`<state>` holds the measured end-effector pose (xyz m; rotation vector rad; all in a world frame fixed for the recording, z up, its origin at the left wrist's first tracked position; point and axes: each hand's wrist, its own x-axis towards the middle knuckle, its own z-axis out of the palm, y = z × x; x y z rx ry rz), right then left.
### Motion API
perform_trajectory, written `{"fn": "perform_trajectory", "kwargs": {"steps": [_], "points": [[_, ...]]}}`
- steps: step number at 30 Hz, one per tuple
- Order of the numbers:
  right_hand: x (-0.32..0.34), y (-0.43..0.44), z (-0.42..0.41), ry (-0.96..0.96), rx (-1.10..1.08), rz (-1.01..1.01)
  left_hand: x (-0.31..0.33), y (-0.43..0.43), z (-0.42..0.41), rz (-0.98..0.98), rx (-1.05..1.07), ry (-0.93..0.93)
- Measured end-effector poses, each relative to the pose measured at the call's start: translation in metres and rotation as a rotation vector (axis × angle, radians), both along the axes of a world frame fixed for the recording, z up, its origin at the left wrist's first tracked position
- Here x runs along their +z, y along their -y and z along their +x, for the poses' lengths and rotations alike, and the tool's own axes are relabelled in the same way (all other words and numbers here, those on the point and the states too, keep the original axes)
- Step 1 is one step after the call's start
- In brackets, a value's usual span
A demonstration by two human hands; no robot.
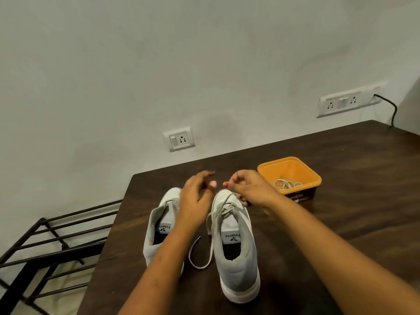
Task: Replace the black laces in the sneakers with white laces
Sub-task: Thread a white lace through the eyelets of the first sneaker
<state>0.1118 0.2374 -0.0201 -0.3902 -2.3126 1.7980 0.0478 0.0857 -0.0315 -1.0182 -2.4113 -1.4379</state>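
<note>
White lace (pixel 223 203) in right grip (pixel 247 189), above right sneaker (pixel 238 276).

1. A dark wooden table (pixel 341 178) stands against a pale grey wall (pixel 159 64).
2. An orange tub (pixel 293 169) sits on the table, towards its far right.
3. A single switch-and-socket plate (pixel 179 139) is on the wall.
4. A longer socket panel (pixel 341 103) is mounted higher right, with a black cable (pixel 394 110) hanging from its end.
5. A black metal rack (pixel 56 242) stands left of the table.

Dark wood-grain table (pixel 341 178); orange tub (pixel 311 176), probably plastic (smooth); cloth sneakers (pixel 236 253).
</note>
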Motion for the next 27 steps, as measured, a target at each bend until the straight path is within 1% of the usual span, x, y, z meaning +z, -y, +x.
{"fn": "perform_trajectory", "kwargs": {"steps": [1, 2, 4, 6, 9, 11, 12, 14, 15, 17, 18, 20, 22, 23, 25, 27], "points": [[-0.004, 0.005, -0.003, -0.007, -0.005, 0.011, -0.002, -0.007, 0.003, 0.004, -0.098, 0.035], [-0.007, 0.009, -0.006, -0.021, -0.024, 0.01, -0.006, -0.014, 0.005, 0.003, -0.148, 0.054], [-0.01, 0.011, -0.01, -0.034, -0.073, -0.026, -0.013, -0.021, 0.007, 0.021, -0.145, 0.081], [-0.011, 0.01, -0.009, -0.019, -0.093, -0.16, -0.015, -0.021, 0.004, 0.007, -0.119, 0.113], [-0.009, 0.008, -0.003, 0.039, -0.085, -0.327, -0.014, -0.016, -0.001, -0.069, -0.1, 0.11], [-0.011, 0.003, 0.002, 0.08, -0.106, -0.329, -0.015, -0.013, 0.0, -0.113, -0.098, 0.093], [-0.013, 0.0, 0.005, 0.104, -0.125, -0.26, -0.017, -0.013, 0.001, -0.136, -0.088, 0.087], [-0.016, -0.007, 0.011, 0.21, -0.119, 0.069, -0.023, -0.011, -0.001, -0.215, -0.056, 0.069], [-0.017, -0.008, 0.015, 0.28, -0.071, 0.225, -0.025, -0.011, -0.001, -0.267, -0.051, 0.058], [-0.021, -0.002, 0.018, 0.43, 0.037, 0.379, -0.029, -0.012, 0.001, -0.408, -0.056, 0.025], [-0.023, 0.004, 0.018, 0.471, 0.061, 0.446, -0.031, -0.012, 0.003, -0.477, -0.049, -0.005], [-0.027, 0.012, 0.014, 0.475, 0.009, 0.55, -0.033, -0.014, 0.008, -0.6, -0.004, -0.137], [-0.031, 0.013, 0.011, 0.456, -0.082, 0.495, -0.036, -0.016, 0.013, -0.657, 0.06, -0.259], [-0.033, 0.011, 0.01, 0.453, -0.111, 0.433, -0.038, -0.018, 0.015, -0.642, 0.089, -0.264], [-0.036, 0.005, 0.01, 0.449, -0.117, 0.294, -0.043, -0.02, 0.017, -0.55, 0.139, -0.207], [-0.039, 0.0, 0.011, 0.446, -0.13, 0.148, -0.045, -0.023, 0.018, -0.439, 0.159, -0.109]]}}
